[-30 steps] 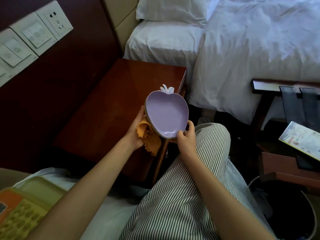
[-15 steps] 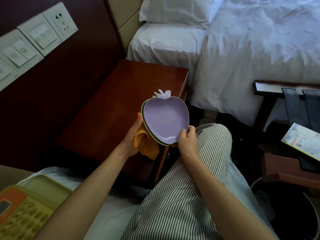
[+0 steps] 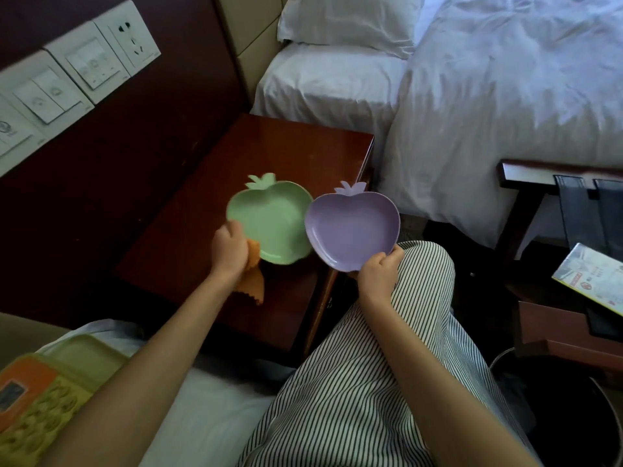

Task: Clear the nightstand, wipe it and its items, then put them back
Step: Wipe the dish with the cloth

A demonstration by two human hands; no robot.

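My left hand (image 3: 229,249) grips a green apple-shaped dish (image 3: 269,222) by its near-left rim, together with an orange cloth (image 3: 251,281) that hangs below the hand. The green dish is over the dark red nightstand (image 3: 209,210); whether it touches the top I cannot tell. To its right, my right hand (image 3: 379,273) holds a purple apple-shaped dish (image 3: 352,225) by its near edge, above the nightstand's right side. The two dishes are side by side, their rims nearly touching.
A white bed (image 3: 472,96) with a pillow (image 3: 347,21) lies beyond the nightstand. Wall switches and a socket (image 3: 84,65) are at the upper left. An orange and green toy phone (image 3: 37,409) lies at the lower left. A dark luggage rack (image 3: 556,197) and a leaflet (image 3: 590,278) stand right.
The two dishes were stacked, purple on top, held by both hands. Now they are separated: the left hand carried the green one left over the nightstand, the right keeps the purple one.
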